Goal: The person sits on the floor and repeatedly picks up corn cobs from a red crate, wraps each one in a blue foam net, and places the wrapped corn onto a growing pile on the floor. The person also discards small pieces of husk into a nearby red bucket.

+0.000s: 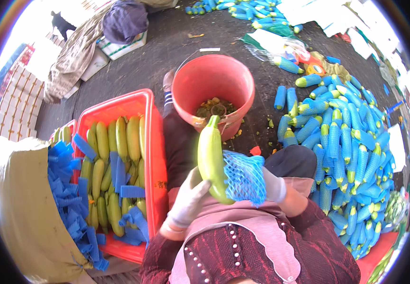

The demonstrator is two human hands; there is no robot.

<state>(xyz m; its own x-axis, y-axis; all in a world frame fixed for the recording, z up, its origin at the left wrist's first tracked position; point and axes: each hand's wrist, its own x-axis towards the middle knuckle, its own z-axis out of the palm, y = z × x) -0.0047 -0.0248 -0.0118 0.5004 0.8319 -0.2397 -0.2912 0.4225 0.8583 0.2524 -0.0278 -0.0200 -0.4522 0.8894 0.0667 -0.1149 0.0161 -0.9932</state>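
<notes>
A pale green zucchini (211, 159) stands roughly upright in my gloved left hand (190, 195), whose thumb and fingers close around its lower part. Just right of it, my gloved right hand (274, 184) has a blue foam net sleeve (245, 177) spread over its fingers, beside the zucchini. The net hides most of those fingers. Left of my lap, a red plastic crate (157, 170) holds bare zucchinis (114, 213) with blue foam sleeves lying on them. A large pile of zucchinis in blue net sleeves (347, 142) lies to the right.
A red bucket (212, 71) with plant scraps stands in front of me. An open sack (31, 206) of flat blue foam sleeves (70, 206) is at the far left. Wrapped zucchinis (254, 10), plastic bags and boxes lie farther off. A person (62, 25) is at the upper left.
</notes>
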